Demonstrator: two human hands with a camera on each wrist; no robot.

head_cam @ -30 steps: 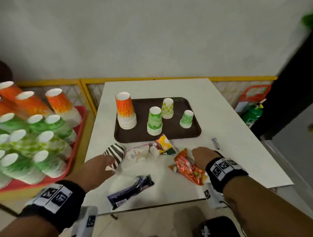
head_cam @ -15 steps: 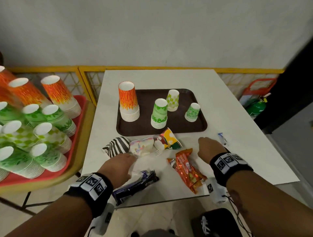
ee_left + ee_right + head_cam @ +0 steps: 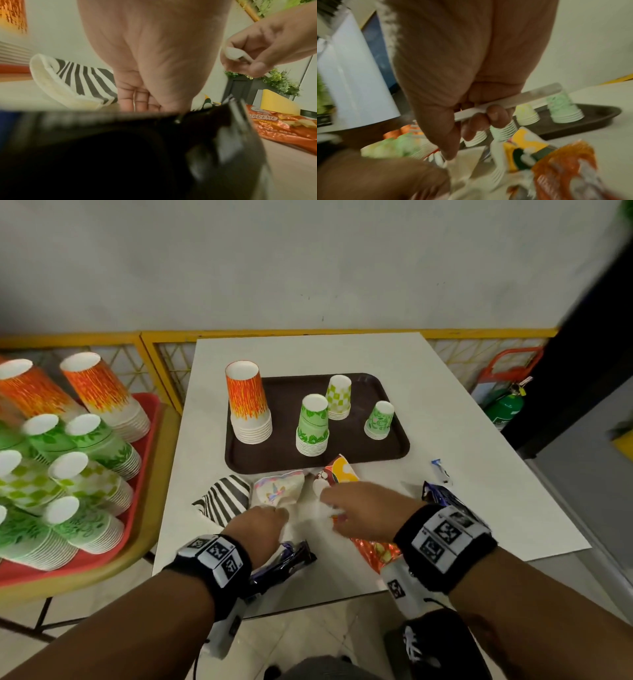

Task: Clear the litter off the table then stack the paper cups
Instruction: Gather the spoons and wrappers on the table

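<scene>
— White table (image 3: 462, 419) against a grey wall, yellow railing behind it. What's on it?

— Litter along the near edge: a striped cup (image 3: 224, 498), crushed, beside a pastel cup (image 3: 279, 489) and a yellow cup (image 3: 337, 472), an orange wrapper (image 3: 375, 549) and a dark wrapper (image 3: 284, 559). Just beyond, a brown tray (image 3: 346, 451) holds four upside-down cup stacks (image 3: 248, 404).

— And the hands?

— Left hand (image 3: 257, 527) reaches down at the pastel cup; whether it grips I cannot tell. Right hand (image 3: 363, 508) hovers over the orange wrapper.

— Holding something?

— From the head it's a white blur. The right wrist view shows a flat white stick (image 3: 506, 100) clamped under curled fingers (image 3: 494, 115).

— Anything around the table?

— At left, a red tray (image 3: 150, 440) with more cup stacks.
</scene>
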